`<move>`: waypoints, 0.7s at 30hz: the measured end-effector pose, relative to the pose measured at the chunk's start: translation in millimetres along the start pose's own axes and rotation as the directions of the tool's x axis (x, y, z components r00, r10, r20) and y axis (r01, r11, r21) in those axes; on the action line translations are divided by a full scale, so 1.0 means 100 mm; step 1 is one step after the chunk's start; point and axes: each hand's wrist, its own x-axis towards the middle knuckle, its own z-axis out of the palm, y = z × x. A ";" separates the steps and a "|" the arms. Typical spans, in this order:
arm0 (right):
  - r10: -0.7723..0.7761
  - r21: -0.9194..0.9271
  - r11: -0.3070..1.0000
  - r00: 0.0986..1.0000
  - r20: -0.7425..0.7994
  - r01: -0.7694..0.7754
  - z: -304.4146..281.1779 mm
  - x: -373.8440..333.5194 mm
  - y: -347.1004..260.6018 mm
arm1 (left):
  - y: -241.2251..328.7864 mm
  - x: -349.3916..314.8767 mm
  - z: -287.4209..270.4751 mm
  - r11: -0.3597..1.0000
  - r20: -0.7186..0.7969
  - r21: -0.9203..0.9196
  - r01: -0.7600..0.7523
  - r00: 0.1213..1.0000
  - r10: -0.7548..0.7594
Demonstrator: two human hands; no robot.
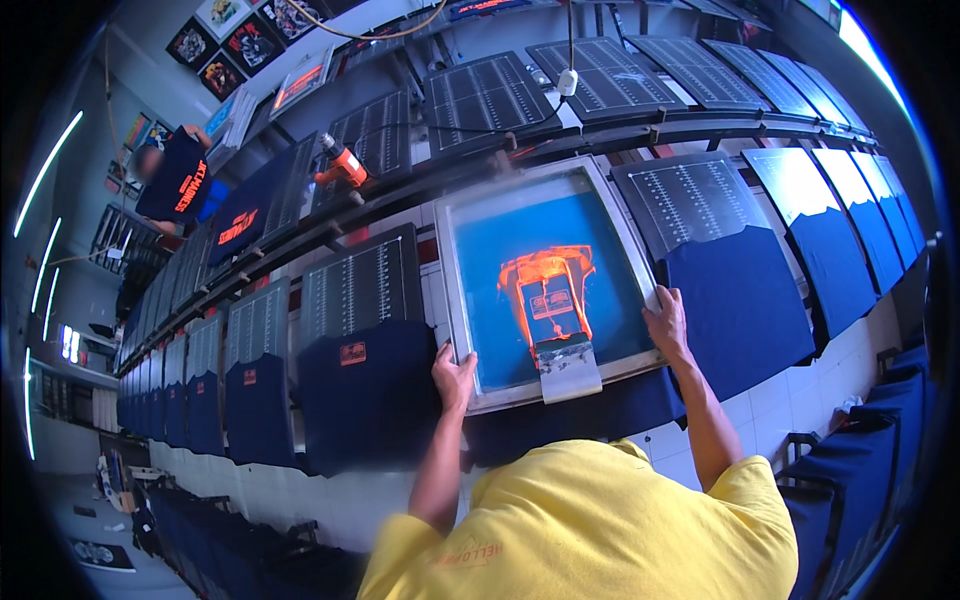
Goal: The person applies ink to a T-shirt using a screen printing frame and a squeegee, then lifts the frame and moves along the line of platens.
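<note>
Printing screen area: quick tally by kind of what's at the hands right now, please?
Printing screen, metal frame, blue mesh: 1
Squeegee lying on the mesh: 1
Orange ink patch: 1
Hands gripping the frame: 2, left hand and right hand
Total: 5

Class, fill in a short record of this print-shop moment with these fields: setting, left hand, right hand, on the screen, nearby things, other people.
setting: long row of printing boards with dark blue shirts draped over them
left hand: left hand grips the near left edge of the metal-framed screen
right hand: right hand grips the frame's right edge
on the screen: orange ink on blue mesh, a squeegee resting at the near edge
nearby things: orange heat gun on the rail behind
other people: a person in a dark shirt at far left
</note>
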 end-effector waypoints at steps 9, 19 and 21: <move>-0.020 0.007 1.000 0.999 -0.040 0.020 0.09 -0.01 0.03 | -0.06 0.00 -0.02 0.998 0.007 0.062 0.032 0.999 -0.033; 0.008 -0.019 1.000 1.000 0.010 -0.008 0.13 -0.02 -0.02 | -0.18 -0.01 0.02 0.993 -0.005 0.113 -0.020 1.000 0.020; 0.015 -0.042 0.999 1.000 -0.015 -0.016 0.15 -0.01 -0.01 | -0.14 0.01 0.03 0.994 -0.002 0.104 -0.008 1.000 0.009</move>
